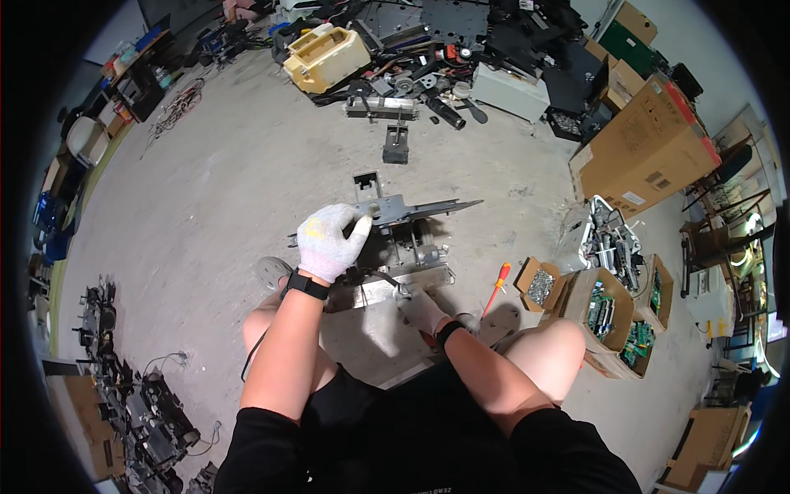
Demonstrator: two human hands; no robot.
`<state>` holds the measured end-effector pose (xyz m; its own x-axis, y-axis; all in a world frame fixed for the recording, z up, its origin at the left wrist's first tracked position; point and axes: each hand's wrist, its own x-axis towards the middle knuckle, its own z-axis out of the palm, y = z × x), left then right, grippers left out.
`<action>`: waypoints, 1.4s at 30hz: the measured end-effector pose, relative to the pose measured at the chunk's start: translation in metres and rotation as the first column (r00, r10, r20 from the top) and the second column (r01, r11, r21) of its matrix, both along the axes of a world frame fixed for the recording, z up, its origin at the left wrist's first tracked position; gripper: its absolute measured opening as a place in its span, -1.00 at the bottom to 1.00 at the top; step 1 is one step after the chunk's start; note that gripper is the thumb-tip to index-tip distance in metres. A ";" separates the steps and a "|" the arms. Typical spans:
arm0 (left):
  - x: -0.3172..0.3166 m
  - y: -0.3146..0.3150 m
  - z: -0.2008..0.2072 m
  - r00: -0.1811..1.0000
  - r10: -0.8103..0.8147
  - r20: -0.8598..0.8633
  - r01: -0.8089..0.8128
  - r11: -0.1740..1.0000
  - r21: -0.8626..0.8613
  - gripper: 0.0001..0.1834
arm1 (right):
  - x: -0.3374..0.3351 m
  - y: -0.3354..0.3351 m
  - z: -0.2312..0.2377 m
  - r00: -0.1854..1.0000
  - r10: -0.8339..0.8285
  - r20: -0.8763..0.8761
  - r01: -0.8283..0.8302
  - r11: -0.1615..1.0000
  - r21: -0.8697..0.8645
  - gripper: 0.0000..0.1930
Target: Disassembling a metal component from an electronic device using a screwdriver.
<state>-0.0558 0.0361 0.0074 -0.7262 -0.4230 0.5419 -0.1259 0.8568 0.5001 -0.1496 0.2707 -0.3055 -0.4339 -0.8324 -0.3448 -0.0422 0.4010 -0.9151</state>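
My left hand (327,242), in a white knit glove, is closed on the left end of a dark grey metal plate (395,209). The plate's long narrow arm points right. Beneath it sits a dark mechanical assembly (415,244) with a long silver metal bar (366,292) along its near side. My right hand (422,311), also gloved, is low at the near side of this bar with its fingers curled. A bit of red shows under that hand, but what it holds is hidden. A screwdriver (500,284) with a red and yellow handle stands tilted right of my right hand.
A small box of screws (541,286) and boxes of green circuit boards (605,311) stand at the right, near a large carton (646,148). Ahead lie a black metal part (396,145), a yellowish plastic housing (327,59) and a scrap heap. Dark machine parts (152,416) line the lower left.
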 end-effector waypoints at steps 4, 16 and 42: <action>0.064 -0.037 -0.015 0.998 0.066 -0.017 -0.065 0.994 0.091 -0.81 | 0.099 -0.080 0.104 0.929 0.056 0.367 -0.045 0.998 -0.038 -0.71; 0.073 -0.050 -0.018 0.985 -0.129 -0.117 0.152 0.965 0.214 -0.77 | 0.071 -0.192 0.111 0.488 0.754 -0.441 -0.522 0.656 0.545 -0.63; 0.078 -0.065 -0.031 0.934 -0.258 -0.249 0.319 0.915 0.246 -0.68 | 0.078 -0.231 0.131 -0.185 0.926 -0.330 -0.398 0.236 0.886 -0.64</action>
<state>0.0218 -0.0292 -0.0234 -0.7237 -0.3672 0.5843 0.2377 0.6622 0.7106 -0.0720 0.0400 -0.1743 0.1020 -0.7001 -0.7068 -0.9739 -0.2150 0.0723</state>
